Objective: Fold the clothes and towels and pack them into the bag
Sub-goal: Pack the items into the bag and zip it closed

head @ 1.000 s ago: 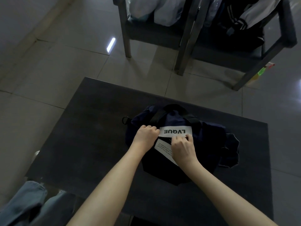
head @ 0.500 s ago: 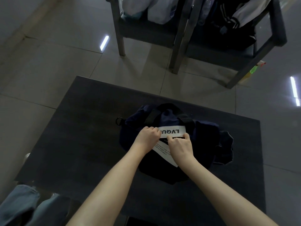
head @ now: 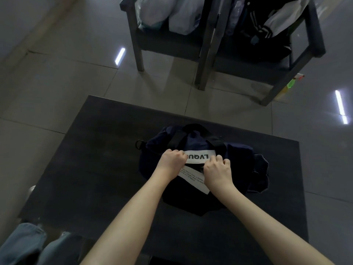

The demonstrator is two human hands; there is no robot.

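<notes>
Dark table (head: pixel 114 169), navy bag (head: pixel 238 159), tiled floor (head: pixel 57 83)

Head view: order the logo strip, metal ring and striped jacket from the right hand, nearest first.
1. logo strip: on top of the bag, touching the right hand.
2. metal ring: at the bag's left end, past the left hand.
3. striped jacket: on the chair across the floor.

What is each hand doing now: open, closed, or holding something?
Left hand: closed, gripping the dark navy fabric bag beside its white lettered label.
Right hand: closed, pinching the same bag at the label's other end.
</notes>
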